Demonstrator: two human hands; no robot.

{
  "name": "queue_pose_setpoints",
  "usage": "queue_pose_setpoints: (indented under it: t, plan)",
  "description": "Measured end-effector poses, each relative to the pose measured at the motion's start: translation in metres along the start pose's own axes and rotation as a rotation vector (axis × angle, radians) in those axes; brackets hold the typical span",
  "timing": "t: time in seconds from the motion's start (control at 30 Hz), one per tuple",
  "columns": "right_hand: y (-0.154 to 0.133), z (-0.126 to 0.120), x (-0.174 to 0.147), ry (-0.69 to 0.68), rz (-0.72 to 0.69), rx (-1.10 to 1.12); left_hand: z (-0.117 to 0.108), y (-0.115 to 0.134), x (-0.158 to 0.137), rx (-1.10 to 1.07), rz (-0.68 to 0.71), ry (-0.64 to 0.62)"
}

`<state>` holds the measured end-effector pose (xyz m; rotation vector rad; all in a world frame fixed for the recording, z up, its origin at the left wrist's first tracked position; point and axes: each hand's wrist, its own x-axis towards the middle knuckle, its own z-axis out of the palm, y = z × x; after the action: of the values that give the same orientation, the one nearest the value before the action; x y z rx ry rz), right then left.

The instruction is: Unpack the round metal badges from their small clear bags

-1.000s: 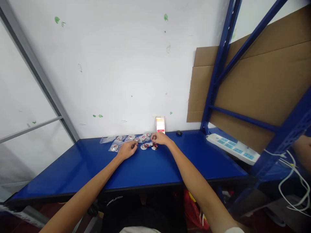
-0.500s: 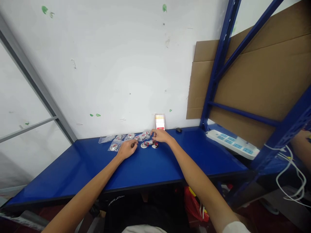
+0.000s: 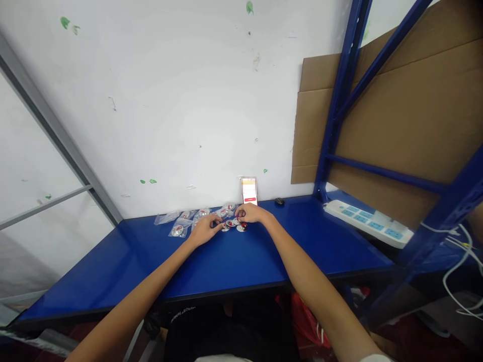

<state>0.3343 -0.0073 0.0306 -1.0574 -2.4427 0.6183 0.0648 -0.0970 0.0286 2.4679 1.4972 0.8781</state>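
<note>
Round white-and-red discs (image 3: 241,228) lie in a small cluster on the blue table (image 3: 234,261). At the cluster's left edge is my left hand (image 3: 206,229), its fingers closed at a disc with a small dark part. My right hand (image 3: 249,213) reaches over the cluster from the right, fingertips pinched at a red part; what exactly it grips is too small to make out. Left of and behind the discs, several clear plastic bags (image 3: 178,230) hold similar round shiny pieces. A phone (image 3: 249,190) with a lit screen leans on the wall behind my right hand.
A small black object (image 3: 279,201) lies near the wall. At right are a white power strip (image 3: 368,222), a blue metal frame (image 3: 332,125), cardboard (image 3: 407,115) and white cables (image 3: 453,266). A red bag (image 3: 305,319) is below the table edge.
My left hand has moved right, from beside the bags to the disc cluster. My right hand stays over the discs, its fingers slightly shifted. The camera view has shifted a little.
</note>
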Motion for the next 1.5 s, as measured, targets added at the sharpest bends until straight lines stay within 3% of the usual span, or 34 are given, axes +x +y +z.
queue_pose_setpoints:
  t: [0.13,0.33,0.63,0.87,1.17,1.33,1.5]
  plan:
    - [0.002,0.003,0.001,-0.006,-0.008,-0.001,0.005,0.002,0.006,-0.016,0.034,-0.051]
    - [0.004,0.004,0.003,0.02,-0.042,0.023,0.012,0.003,0.006,-0.012,0.06,-0.017]
    - [0.002,0.007,0.003,-0.015,-0.077,0.085,-0.001,-0.004,0.0,-0.008,-0.042,0.168]
    - [0.006,0.003,0.002,0.037,-0.017,0.005,0.007,0.01,0.002,-0.021,-0.054,0.117]
    - [0.014,0.002,0.003,0.038,0.041,-0.036,0.008,0.008,-0.004,0.026,-0.103,0.068]
    - [0.002,-0.001,0.0,0.069,-0.003,-0.071,0.01,0.013,-0.003,-0.052,-0.065,0.006]
    - [-0.027,-0.001,-0.004,0.122,-0.141,-0.151,0.009,0.012,-0.003,-0.089,-0.034,0.072]
